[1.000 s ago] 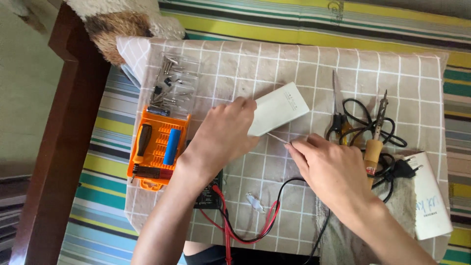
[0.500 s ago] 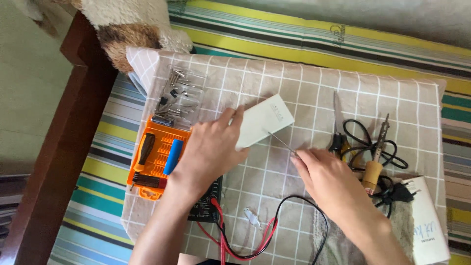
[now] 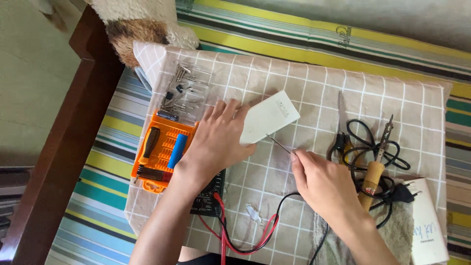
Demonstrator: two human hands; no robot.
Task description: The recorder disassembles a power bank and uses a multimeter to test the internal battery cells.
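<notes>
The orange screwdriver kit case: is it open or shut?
Open. The clear lid lies folded back, and the tray shows a blue handle.

likely home: striped bedsheet [image 3: 343, 46], wooden bed frame [image 3: 73, 122], plush toy [image 3: 142, 24]

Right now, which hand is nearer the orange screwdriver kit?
Left. The left hand lies just beside the orange screwdriver kit, resting on the white box; the right hand is farther off.

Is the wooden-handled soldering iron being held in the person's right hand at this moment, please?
No, the right hand grips a thin metal probe against the white rectangular box, while the wooden-handled soldering iron lies beside it on the cloth.
</notes>
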